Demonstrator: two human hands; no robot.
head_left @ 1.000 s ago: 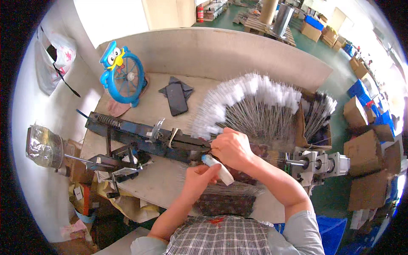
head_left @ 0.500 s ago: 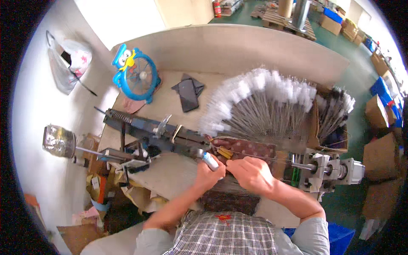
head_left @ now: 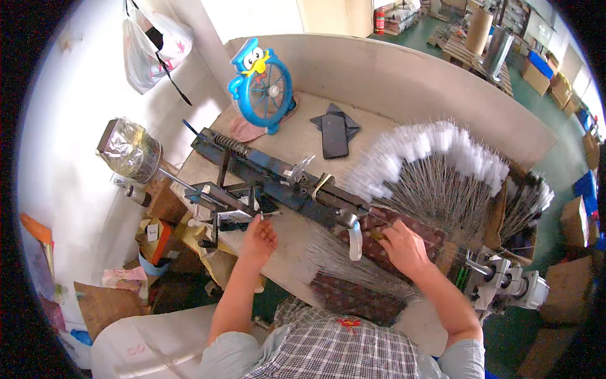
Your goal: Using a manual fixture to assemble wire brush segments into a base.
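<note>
Yellow piece point(head_left: 377, 234) blurry, partly hidden by right hand point(head_left: 404, 247).

WORK AREA: RM. LAYOUT

White wall point(head_left: 69, 101): 10 to 11 o'clock, brightest at 11; soft shadows approx. 10. Tan panel point(head_left: 338, 16): 12 o'clock, in bkgd. Worktable point(head_left: 303, 139): ctr., beige top. Upright backboard point(head_left: 410, 66): beige, 12 to 2 o'clock. Flr. point(head_left: 548, 129): green, 1 to 3 o'clock. Fire ext. point(head_left: 379, 21): red, approx. 1. Wooden pallet point(head_left: 458, 50): 1 to 2, on flr. Cardboard boxes point(head_left: 565, 290): 2 to 4. Bright glare: 2 to 3.
</note>
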